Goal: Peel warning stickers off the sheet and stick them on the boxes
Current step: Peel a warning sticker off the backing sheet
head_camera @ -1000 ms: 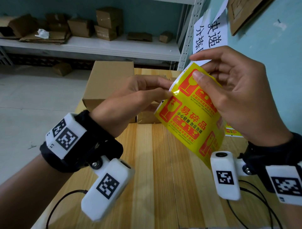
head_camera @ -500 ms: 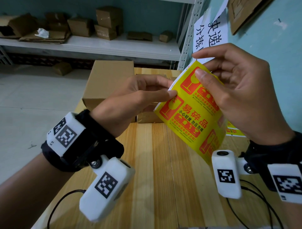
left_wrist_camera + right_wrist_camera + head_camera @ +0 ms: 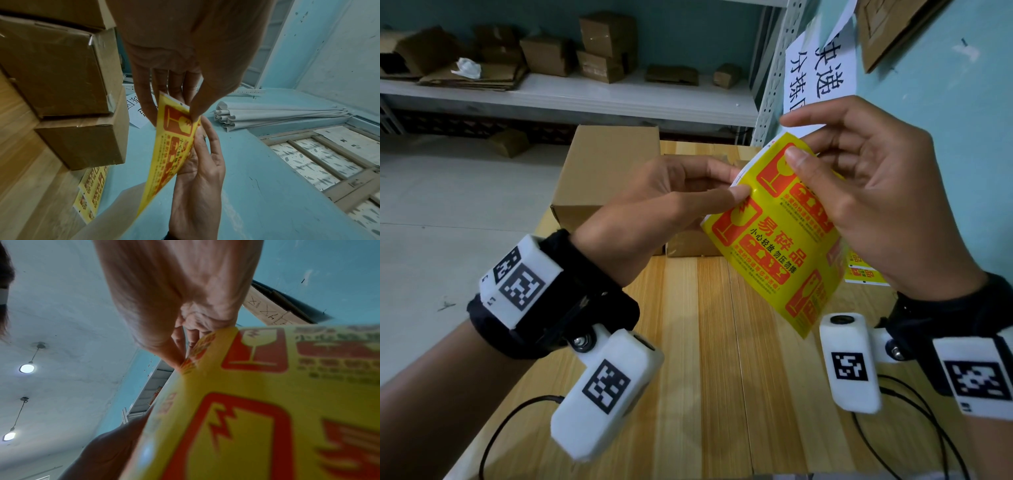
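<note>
From the left, my left hand [image 3: 671, 202] pinches the upper-left corner of the yellow sticker sheet [image 3: 777, 246], held above the desk [image 3: 722, 342]. Its long axis slants down-right. My right hand [image 3: 876, 205] grips the top edge (thumb in front). The boxes [image 3: 606, 174] sit behind; the peeling seam is hidden.

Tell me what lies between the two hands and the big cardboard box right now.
In the head view, nothing lies between them. The left hand and right hand pinch the yellow sticker sheet in the air, in front of the big cardboard box.
</note>
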Tool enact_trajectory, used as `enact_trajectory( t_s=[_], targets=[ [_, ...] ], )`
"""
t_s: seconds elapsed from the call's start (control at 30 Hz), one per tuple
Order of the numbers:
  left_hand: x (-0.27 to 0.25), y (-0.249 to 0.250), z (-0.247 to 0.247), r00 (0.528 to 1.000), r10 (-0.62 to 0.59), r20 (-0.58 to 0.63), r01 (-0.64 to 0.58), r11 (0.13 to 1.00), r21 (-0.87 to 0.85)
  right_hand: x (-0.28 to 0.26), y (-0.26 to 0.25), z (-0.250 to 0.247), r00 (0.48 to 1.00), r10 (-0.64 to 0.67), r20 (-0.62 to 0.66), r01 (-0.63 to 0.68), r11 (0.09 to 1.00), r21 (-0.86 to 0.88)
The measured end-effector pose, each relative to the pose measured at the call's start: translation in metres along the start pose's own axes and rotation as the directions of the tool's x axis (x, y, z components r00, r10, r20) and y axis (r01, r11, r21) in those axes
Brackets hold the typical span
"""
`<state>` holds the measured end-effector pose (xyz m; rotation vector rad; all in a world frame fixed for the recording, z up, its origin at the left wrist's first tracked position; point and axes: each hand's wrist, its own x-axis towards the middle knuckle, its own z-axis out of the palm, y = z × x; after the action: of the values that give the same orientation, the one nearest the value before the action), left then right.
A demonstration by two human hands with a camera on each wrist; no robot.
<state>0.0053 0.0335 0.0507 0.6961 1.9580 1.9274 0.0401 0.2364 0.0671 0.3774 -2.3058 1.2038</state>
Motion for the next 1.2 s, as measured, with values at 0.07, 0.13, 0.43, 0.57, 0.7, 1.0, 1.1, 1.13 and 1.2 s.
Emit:
enact_trajectory(
  t_s=[0.07,0.13,0.43,0.57,0.7,1.0,1.1,1.13,1.2],
  targets=[
    [-0.001,0.0,0.001,1.0,-0.002,-0.014,0.002,1.0,0.01,0.0,0.002,0.001,1.0,0.002,0.002,-0.002,1.0,-0.002],
    [-0.001,-0.001,0.001,1.0,-0.006,-0.027,0.007,1.0,0.012,0.0,0.004,0.003,1.0,0.005,0.002,-0.005,1.0,-0.004],
    [0.0,-0.005,0.003,0.998,-0.023,-0.059,0.026,0.998,0.055,0.0,0.013,0.006,0.999,0.035,0.012,-0.034,0.999,-0.006],
    [0.002,-0.007,0.002,0.998,-0.025,-0.059,0.028,0.998,0.052,0.0,0.015,0.007,0.999,0.038,0.016,-0.038,0.999,-0.001],
    [0.002,-0.009,0.003,0.997,-0.016,-0.07,0.019,0.999,0.046,-0.001,0.017,0.01,0.998,0.053,0.023,-0.054,0.998,0.015],
    [0.002,-0.009,0.004,0.996,-0.025,-0.088,0.03,0.998,0.058,-0.002,0.021,0.013,0.996,0.081,0.042,-0.081,0.997,0.009],
    [0.003,-0.009,0.004,0.995,-0.027,-0.095,0.032,0.998,0.055,-0.002,0.022,0.014,0.996,0.08,0.043,-0.079,0.997,-0.014],
    [0.003,-0.009,0.003,0.995,-0.023,-0.099,0.029,0.998,0.059,-0.002,0.022,0.014,0.997,0.068,0.038,-0.066,0.997,-0.035],
    [0.004,-0.01,0.002,0.994,-0.014,-0.104,0.021,0.997,0.071,-0.002,0.02,0.014,1.0,0.019,0.006,-0.019,0.995,-0.099]
  ],
)
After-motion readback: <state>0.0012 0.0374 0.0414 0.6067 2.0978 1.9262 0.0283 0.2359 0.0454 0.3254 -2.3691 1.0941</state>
